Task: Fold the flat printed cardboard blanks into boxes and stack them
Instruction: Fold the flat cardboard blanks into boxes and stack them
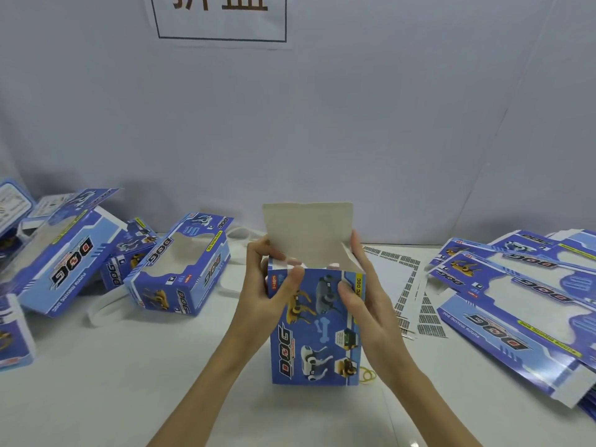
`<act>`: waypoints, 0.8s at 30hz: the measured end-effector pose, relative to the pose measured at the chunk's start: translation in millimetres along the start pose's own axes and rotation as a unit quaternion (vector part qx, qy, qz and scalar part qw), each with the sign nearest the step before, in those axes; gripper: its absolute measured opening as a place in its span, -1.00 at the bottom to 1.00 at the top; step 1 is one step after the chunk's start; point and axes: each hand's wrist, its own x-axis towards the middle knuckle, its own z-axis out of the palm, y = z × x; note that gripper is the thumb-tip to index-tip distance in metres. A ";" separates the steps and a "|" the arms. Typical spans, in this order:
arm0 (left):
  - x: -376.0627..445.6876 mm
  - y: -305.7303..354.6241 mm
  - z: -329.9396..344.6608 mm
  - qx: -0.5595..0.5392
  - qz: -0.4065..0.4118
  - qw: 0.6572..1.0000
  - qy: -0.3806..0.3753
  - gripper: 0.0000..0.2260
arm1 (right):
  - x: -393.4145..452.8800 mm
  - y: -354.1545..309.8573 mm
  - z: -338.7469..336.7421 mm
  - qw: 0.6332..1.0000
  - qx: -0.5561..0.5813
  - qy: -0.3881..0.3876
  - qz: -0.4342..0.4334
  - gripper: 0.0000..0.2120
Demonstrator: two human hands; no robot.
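A blue printed box (317, 330) stands upright on the white table (161, 382) in the middle, its grey lid flap (306, 227) raised at the top. My left hand (267, 285) grips the box's upper left corner, thumb on the front face. On the other side, my right hand (361, 285) holds the upper right edge, thumb pressing the front and fingers behind the side. A fanned pile of flat blanks (516, 301) lies at the right. Folded boxes (180, 269) lie heaped at the left.
White sheets with printed barcode strips (406, 285) lie behind my right hand. A yellow rubber band (367, 375) sits beside the box's lower right corner. A white band (106, 308) lies in front of the folded boxes. A pale wall with a framed sign (222, 17) backs the table.
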 end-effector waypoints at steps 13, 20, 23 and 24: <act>-0.2 -2.8 -4.6 0.121 0.088 0.988 -0.034 -0.48 | -1.4 5.3 -4.8 0.999 -0.013 0.040 -0.030 -0.65; 1.1 -3.8 2.2 0.071 0.044 0.996 0.026 -0.63 | -5.2 11.1 -12.7 0.995 -0.056 -0.077 0.035 -0.22; 6.9 -5.5 -3.1 0.048 0.011 0.990 0.132 -0.58 | -4.5 20.3 -23.8 0.965 -0.147 -0.180 0.119 -0.28; 9.7 -6.2 -6.9 0.027 -0.011 0.986 0.162 -0.53 | -4.9 24.2 -27.5 0.956 -0.164 -0.194 0.146 -0.30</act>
